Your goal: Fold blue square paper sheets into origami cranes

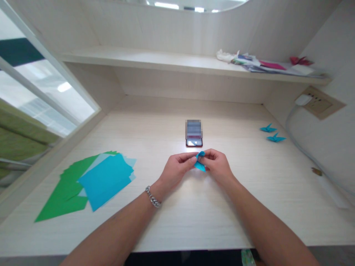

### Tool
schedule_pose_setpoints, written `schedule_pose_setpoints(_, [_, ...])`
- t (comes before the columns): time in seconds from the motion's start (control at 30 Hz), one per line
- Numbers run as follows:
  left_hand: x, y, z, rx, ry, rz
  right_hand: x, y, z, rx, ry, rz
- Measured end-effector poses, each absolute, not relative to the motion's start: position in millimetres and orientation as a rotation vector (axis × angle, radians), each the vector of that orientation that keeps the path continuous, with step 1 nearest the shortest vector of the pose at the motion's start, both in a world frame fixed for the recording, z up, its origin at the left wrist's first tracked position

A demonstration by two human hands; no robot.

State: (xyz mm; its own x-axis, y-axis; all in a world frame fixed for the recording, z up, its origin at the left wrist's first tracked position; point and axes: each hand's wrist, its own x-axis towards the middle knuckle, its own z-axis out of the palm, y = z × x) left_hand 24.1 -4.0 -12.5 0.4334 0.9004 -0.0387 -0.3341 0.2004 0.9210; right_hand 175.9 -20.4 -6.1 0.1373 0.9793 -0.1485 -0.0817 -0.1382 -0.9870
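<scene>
My left hand (177,169) and my right hand (217,165) meet over the middle of the pale wooden desk (155,122). Both pinch a small folded piece of blue paper (200,162) between thumbs and fingertips. The paper is partly folded and mostly hidden by my fingers. A metal chain bracelet (153,197) sits on my left wrist. Just beyond my hands a phone (193,133) stands propped with its screen lit.
A loose stack of blue and green paper sheets (94,181) lies at the left. Two finished blue folded figures (272,133) rest at the right, near a wall socket with a white plug and cable (303,99). A shelf above carries papers (266,64).
</scene>
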Motion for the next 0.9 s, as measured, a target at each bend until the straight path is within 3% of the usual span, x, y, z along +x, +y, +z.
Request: schedule_pose_setpoints(0.9, [20.7,0.7,-15.6,1.349,1.026,1.023,172.9,-22.8,-11.5,-1.338,-1.084,1.231])
